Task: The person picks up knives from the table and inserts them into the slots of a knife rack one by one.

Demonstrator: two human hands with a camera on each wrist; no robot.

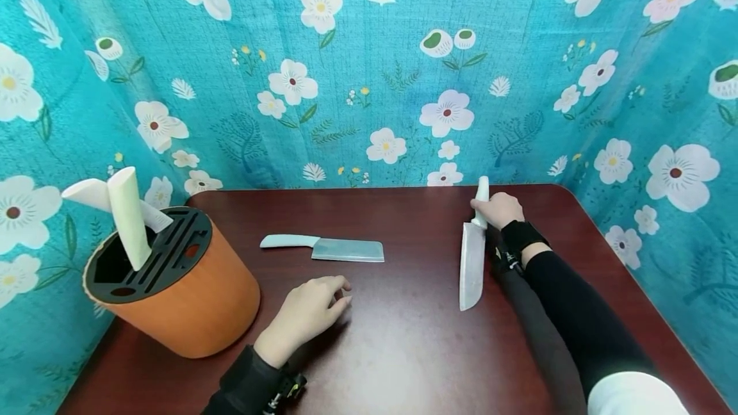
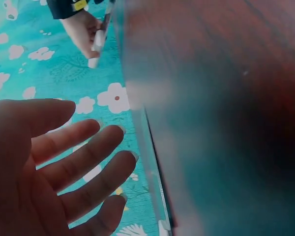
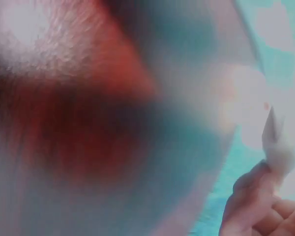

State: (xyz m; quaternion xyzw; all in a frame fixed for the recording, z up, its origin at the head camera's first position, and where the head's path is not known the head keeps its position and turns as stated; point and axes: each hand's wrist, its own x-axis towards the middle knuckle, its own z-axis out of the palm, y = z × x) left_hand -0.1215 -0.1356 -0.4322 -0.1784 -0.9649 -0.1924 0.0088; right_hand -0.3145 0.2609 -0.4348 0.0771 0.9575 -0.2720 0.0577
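Note:
My right hand (image 1: 500, 211) grips the white handle of a chef's knife (image 1: 473, 264) at the table's right side. Its broad blade points toward the front of the table. In the right wrist view, curled fingers (image 3: 255, 196) wrap part of the pale handle (image 3: 281, 155). Over the middle left of the table my left hand (image 1: 311, 311) holds nothing, its fingers relaxed, as the left wrist view also shows. Just beyond it lies a cleaver (image 1: 348, 250), flat, with its pale handle to the left.
An orange-brown oval knife block (image 1: 198, 303) with a black slotted top stands at the left. A white handle (image 1: 89, 194) and a pale green handle (image 1: 128, 216) stick out of it. Flowered turquoise cloth (image 1: 357, 82) hangs behind the dark red-brown table (image 1: 403, 338).

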